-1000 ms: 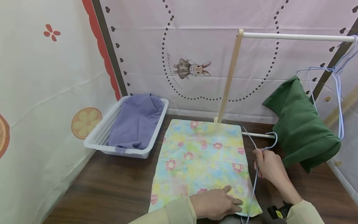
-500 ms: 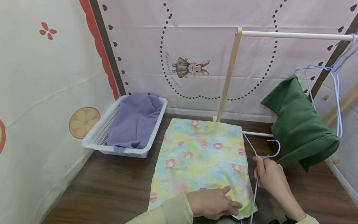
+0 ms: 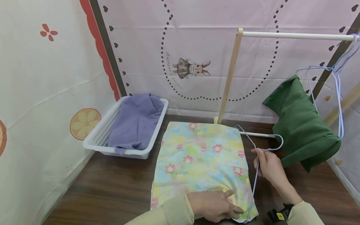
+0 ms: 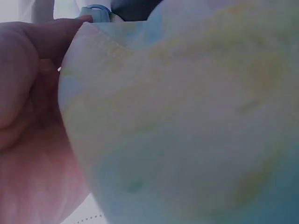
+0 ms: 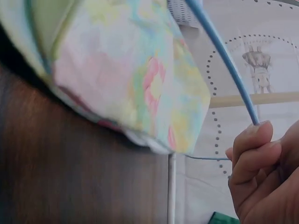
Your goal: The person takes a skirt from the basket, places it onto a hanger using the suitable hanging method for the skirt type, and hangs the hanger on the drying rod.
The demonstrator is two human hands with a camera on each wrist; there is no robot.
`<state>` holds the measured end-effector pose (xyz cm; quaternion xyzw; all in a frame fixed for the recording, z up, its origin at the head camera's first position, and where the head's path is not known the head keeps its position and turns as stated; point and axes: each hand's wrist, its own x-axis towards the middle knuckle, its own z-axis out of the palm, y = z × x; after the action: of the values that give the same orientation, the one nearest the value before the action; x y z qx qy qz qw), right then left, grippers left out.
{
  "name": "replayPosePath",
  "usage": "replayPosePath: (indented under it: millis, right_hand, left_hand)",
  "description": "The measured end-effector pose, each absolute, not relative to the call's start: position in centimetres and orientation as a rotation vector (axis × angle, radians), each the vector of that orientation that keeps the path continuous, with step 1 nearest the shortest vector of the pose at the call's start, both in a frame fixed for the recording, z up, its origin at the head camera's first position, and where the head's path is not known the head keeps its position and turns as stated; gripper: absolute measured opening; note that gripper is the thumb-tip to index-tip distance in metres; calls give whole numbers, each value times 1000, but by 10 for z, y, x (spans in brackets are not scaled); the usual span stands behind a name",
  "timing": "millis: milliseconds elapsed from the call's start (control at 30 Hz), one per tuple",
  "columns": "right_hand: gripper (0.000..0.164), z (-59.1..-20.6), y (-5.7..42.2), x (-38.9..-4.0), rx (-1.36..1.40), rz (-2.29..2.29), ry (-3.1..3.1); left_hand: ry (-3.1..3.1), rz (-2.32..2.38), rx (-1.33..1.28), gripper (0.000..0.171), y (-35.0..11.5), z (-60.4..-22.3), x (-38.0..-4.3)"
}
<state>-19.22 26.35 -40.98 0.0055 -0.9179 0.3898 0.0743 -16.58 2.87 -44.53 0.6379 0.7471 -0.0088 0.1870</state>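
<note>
A pale printed sheet (image 3: 140, 40) with a sideways rabbit on it backs the corner, and in front spreads a dark wood-grain tabletop (image 3: 112, 190). Toward the right stands a rack (image 3: 231, 68), wooden post and white rail, with lilac-blue hangers (image 3: 339, 103) hooked over the rail's far end and a green cloth (image 3: 303, 125) slumped from them. The flowered cloth (image 3: 199, 162), yellow, blue and pink, lies flat in the middle of the tabletop. Left of it sits a white basket (image 3: 140, 153), a purple cloth (image 3: 137, 122) heaped inside. A loose hanger (image 3: 256, 176) stands along the flowered cloth's right edge, its near end at the near corner; I can't tell whether that end is inside the fabric. The right hand (image 3: 268, 167) has its fingers curled round the wire beside the hook, and the left hand (image 3: 212, 204) pinches the cloth's near edge.
</note>
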Motion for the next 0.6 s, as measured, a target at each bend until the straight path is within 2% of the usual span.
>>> replayPosePath:
  millis: [200,333,467,600]
  right_hand:
    - [58,-401,266,-181,-69,1050,-2822]
    - [63,-398,264,-177,-61,1011,-2845]
    - [64,-399,261,-177,-73,1021,-2862]
    - [61,-400,258,-177,-62,1028,-2876]
  left_hand:
    - [1974,202,1727,42,26,-438,-176]
    - [2107,334,1558,47,22,-422,-191]
    - [2510,202,1315,51,25,-408,-216]
    - [2802,78,1081,53,35,-411,-253]
